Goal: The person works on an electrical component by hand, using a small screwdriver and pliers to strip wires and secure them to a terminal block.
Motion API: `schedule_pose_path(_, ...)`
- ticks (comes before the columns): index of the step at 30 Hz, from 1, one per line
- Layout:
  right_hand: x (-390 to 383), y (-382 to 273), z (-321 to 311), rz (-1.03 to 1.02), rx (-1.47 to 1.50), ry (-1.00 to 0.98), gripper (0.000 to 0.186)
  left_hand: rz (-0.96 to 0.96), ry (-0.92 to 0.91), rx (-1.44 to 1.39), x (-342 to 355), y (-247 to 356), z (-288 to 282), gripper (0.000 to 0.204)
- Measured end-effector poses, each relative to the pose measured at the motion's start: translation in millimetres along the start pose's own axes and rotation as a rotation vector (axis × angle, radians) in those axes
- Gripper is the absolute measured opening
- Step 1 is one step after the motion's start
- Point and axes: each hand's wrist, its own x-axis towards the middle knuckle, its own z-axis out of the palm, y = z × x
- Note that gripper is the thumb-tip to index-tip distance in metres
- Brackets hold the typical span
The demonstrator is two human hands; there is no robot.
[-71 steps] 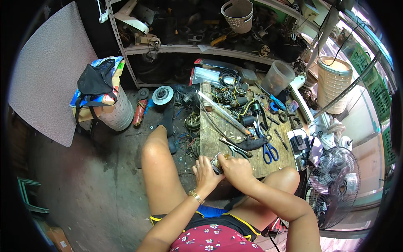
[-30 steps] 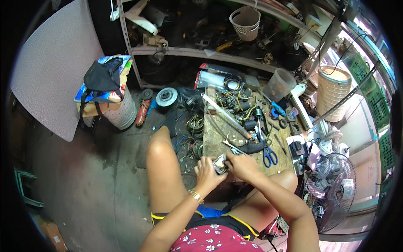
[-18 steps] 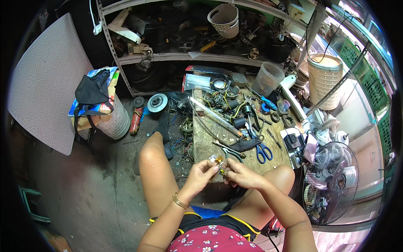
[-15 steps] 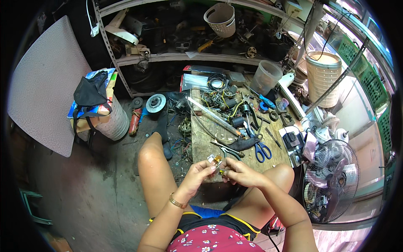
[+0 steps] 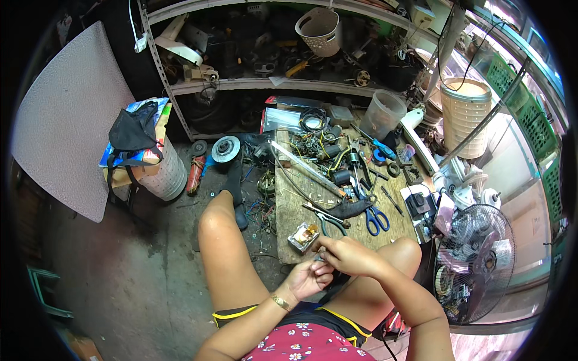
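Note:
My left hand (image 5: pixel 307 279) and my right hand (image 5: pixel 349 256) meet at the near edge of the worn wooden table (image 5: pixel 288 204). Both have curled fingers, pressed together around something too small and covered to make out. Just beyond them, at the table's front edge, rests a small boxy part (image 5: pixel 303 237) with pale, clear-looking sides and an amber piece on top. Neither hand appears to hold it. Green-handled pliers (image 5: pixel 330 222) lie behind that part, and blue-handled scissors (image 5: pixel 377 220) lie to their right.
Tangled wires (image 5: pixel 310 143) and several tools cover the table's far half. A clear plastic bucket (image 5: pixel 383 114) stands at the back right. On the right is a caged fan (image 5: pixel 475 260). A red angle grinder (image 5: pixel 195 168) lies on the floor, left of the table.
The small boxy part was held in my left hand and now sits on the table edge. My left hand has moved down and right, its fingers closing up against the right hand.

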Motion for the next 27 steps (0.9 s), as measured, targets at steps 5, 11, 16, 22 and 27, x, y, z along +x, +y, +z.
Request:
schedule_pose_path(5, 3, -2, -7, -0.030, -0.121, -0.103, 0.026, -0.010, -0.283, -0.131, 5, -15, -5, 0.010)
schedule_pose_path(11, 10, 2, -12, -0.045, -0.104, -0.188, 0.027, 0.006, -0.179, -0.102, 3, -13, -14, 0.010)
schedule_pose_path(16, 2, -7, -17, -0.004, -0.134, -0.162, 0.028, 0.006, -0.186, -0.029, 3, -10, -18, 0.019)
schedule_pose_path(22, -2, 23, -4, 0.095, 0.336, -0.164, 0.020, 0.135, 0.022, 0.160, -8, 1, -8, 0.028)
schedule_pose_path(27, -6, 59, 26, 0.182, 0.734, -0.081, 0.019, 0.422, 0.242, 0.678, -16, -5, 30, 0.034)
